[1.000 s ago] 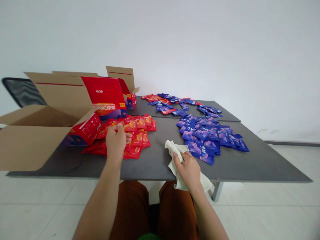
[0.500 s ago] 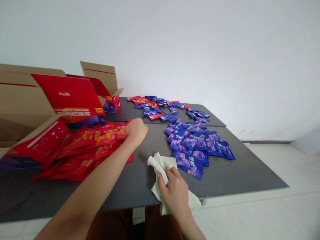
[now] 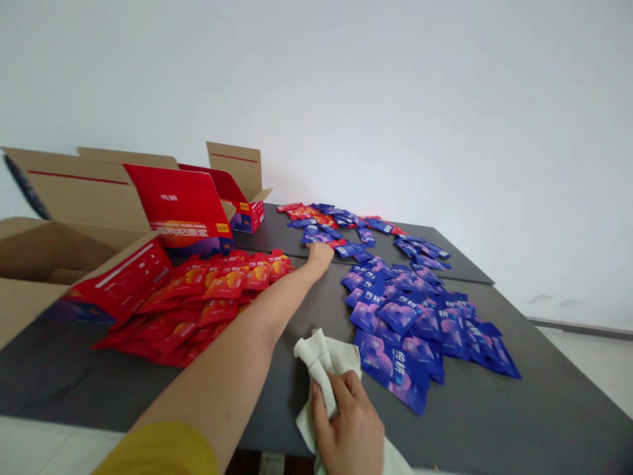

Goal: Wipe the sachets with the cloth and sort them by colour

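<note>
My left hand (image 3: 320,253) is stretched far across the dark table (image 3: 544,422) and touches the near edge of a mixed pile of red and blue sachets (image 3: 336,221) at the back. Its fingers are hidden behind the hand. My right hand (image 3: 349,429) is closed round a bunched cream cloth (image 3: 321,359) at the table's near edge. A heap of red sachets (image 3: 198,300) lies left of my left arm. A spread of blue sachets (image 3: 415,316) lies to its right.
A large open cardboard box (image 3: 64,224) with a red printed flap stands at the left. A smaller open red box (image 3: 242,198) stands behind it. A white wall rises behind the table, and pale floor shows at the right.
My left hand has left the red heap and reached forward to the far mixed pile. My view has leaned in closer. The right hand has kept its hold on the cloth.
</note>
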A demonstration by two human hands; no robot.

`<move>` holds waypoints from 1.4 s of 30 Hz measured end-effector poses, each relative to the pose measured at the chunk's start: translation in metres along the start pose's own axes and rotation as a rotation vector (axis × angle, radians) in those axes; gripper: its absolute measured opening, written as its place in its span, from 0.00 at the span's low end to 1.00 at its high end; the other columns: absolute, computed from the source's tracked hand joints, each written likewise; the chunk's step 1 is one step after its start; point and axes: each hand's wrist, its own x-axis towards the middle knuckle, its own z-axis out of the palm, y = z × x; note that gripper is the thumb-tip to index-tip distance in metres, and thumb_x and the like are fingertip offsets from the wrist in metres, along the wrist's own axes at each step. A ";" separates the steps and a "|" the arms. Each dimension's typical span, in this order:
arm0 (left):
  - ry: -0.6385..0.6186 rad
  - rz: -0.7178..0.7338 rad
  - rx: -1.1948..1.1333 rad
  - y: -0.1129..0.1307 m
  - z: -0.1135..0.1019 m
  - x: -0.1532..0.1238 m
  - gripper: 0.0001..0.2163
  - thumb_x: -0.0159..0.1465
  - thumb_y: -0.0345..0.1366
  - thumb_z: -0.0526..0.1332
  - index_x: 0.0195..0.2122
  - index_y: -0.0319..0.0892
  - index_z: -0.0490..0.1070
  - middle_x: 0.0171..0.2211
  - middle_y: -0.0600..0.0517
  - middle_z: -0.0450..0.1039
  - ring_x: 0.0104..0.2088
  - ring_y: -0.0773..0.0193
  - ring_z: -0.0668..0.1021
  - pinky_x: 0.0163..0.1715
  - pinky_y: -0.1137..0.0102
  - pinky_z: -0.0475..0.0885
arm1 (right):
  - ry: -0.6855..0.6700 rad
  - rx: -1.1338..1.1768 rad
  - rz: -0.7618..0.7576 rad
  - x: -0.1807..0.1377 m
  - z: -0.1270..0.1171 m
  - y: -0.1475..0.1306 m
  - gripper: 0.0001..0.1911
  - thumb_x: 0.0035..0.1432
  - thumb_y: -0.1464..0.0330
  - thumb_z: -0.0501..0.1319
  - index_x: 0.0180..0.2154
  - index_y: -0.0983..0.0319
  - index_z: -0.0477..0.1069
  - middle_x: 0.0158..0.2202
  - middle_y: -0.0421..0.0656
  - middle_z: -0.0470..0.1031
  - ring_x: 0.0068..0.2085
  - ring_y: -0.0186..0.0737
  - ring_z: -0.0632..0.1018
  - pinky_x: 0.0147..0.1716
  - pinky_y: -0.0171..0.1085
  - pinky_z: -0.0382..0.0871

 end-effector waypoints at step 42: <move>-0.342 -0.593 -1.584 -0.056 -0.036 -0.268 0.11 0.52 0.21 0.56 0.28 0.37 0.77 0.25 0.46 0.78 0.25 0.63 0.79 0.26 0.72 0.76 | -0.009 0.067 0.031 0.000 -0.020 0.002 0.18 0.65 0.56 0.53 0.35 0.60 0.76 0.35 0.40 0.71 0.35 0.34 0.73 0.34 0.32 0.60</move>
